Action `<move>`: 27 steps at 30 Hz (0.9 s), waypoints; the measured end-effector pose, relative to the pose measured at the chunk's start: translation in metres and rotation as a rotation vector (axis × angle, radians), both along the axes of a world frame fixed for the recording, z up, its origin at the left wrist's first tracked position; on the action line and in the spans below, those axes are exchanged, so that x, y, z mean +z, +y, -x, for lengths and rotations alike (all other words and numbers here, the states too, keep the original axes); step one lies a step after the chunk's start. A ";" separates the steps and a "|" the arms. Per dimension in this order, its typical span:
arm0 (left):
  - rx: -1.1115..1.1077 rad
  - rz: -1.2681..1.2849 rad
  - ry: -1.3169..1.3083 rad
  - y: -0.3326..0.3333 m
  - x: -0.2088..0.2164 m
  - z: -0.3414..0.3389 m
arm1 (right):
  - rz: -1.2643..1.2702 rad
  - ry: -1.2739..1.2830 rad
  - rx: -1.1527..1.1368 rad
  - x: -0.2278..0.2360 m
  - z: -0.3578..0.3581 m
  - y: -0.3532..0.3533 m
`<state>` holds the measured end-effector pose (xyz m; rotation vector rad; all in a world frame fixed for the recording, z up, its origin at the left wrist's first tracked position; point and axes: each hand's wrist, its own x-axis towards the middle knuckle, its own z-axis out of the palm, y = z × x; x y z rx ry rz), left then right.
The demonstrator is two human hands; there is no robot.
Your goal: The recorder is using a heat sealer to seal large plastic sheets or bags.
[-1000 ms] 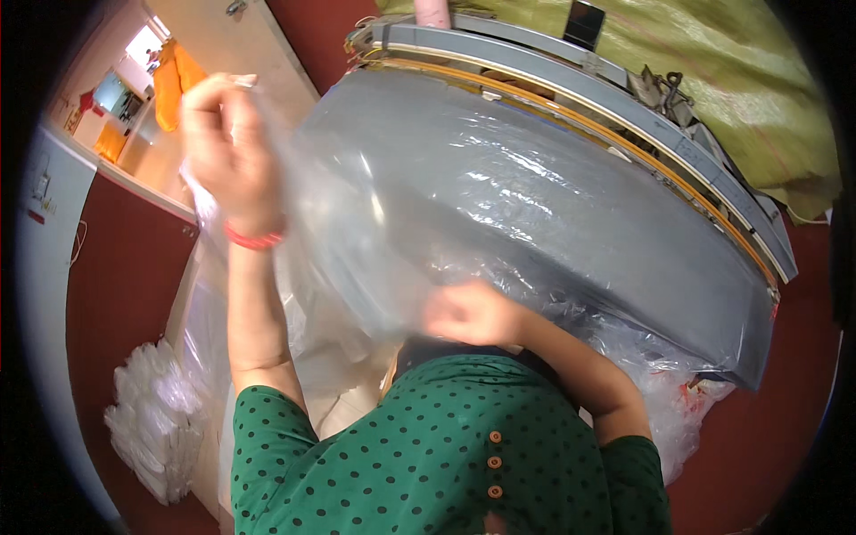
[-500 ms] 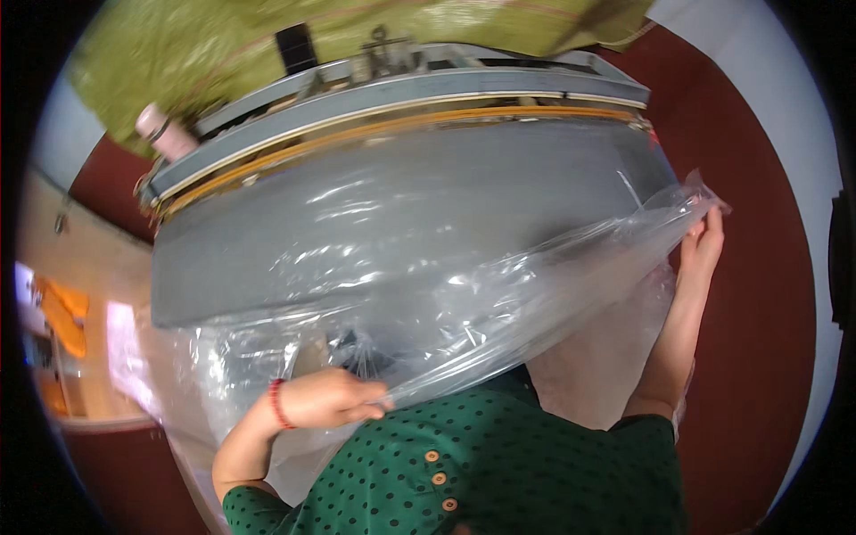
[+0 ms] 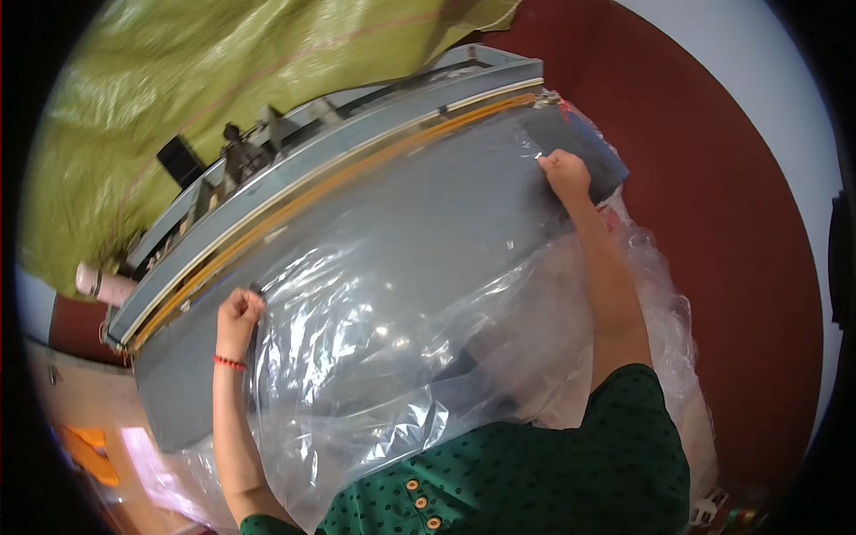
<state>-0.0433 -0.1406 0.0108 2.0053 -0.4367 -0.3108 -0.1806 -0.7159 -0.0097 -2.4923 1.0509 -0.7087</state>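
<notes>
A clear plastic sheet (image 3: 357, 330) is spread over the grey table surface (image 3: 428, 187) and hangs in shiny folds toward my body. My left hand (image 3: 239, 321), with a red beaded band at the wrist, is closed on the sheet's left edge. Up at the far right, my right hand (image 3: 567, 176) pinches the sheet near the right end of the grey surface. Both arms reach forward, and the plastic between them lies wrinkled and glossy.
Along the far side runs a long grey metal frame (image 3: 357, 134) with an orange strip (image 3: 374, 160). A pink bottle (image 3: 102, 285) and a black box-shaped object (image 3: 181, 161) are by it. A yellow-green tarp (image 3: 223, 71) lies behind; red flooring (image 3: 722, 223) is at right.
Both hands have moved forward, away from my body, drawing the plastic sheet farther over the grey surface. My right hand also shifted left. The view has turned, so the table now slants.
</notes>
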 end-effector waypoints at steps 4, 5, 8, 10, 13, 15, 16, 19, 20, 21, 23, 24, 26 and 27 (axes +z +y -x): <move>0.032 0.038 0.003 0.001 -0.010 -0.001 | 0.074 0.037 0.038 0.010 0.004 0.004; 0.051 0.058 0.036 -0.001 -0.007 0.000 | 0.110 0.080 0.031 0.014 0.003 0.005; 0.066 0.066 0.073 -0.006 -0.002 0.003 | 0.120 0.113 0.031 0.030 -0.005 0.006; 0.059 0.054 0.072 -0.007 -0.001 0.004 | 0.157 0.024 0.022 0.024 -0.023 0.001; 0.047 0.030 0.067 -0.008 0.000 0.004 | 0.121 -0.035 -0.020 0.022 -0.056 0.004; 0.059 0.049 0.070 -0.011 0.001 0.006 | 0.049 -0.006 -0.058 0.020 -0.067 0.008; 0.061 0.050 0.069 -0.010 0.001 0.006 | 0.032 0.010 -0.112 0.018 -0.072 0.009; 0.060 0.045 0.057 -0.005 -0.003 0.007 | 0.037 -0.024 -0.165 0.010 -0.078 0.012; 0.069 0.068 0.050 -0.003 -0.003 0.008 | 0.057 -0.073 -0.164 0.009 -0.079 0.013; 0.080 0.091 0.043 -0.001 -0.004 0.010 | 0.062 -0.073 -0.159 0.008 -0.080 0.014; 0.073 0.128 0.129 0.002 0.006 0.015 | 0.048 -0.081 -0.164 0.006 -0.081 0.017; 0.065 0.161 0.214 0.004 0.014 0.020 | 0.053 -0.080 -0.158 0.005 -0.083 0.018; -0.010 0.150 0.288 0.010 0.042 0.043 | 0.064 -0.018 -0.123 0.001 -0.084 0.018; -0.074 0.132 0.356 0.019 0.055 0.056 | 0.064 -0.020 -0.105 -0.002 -0.089 0.018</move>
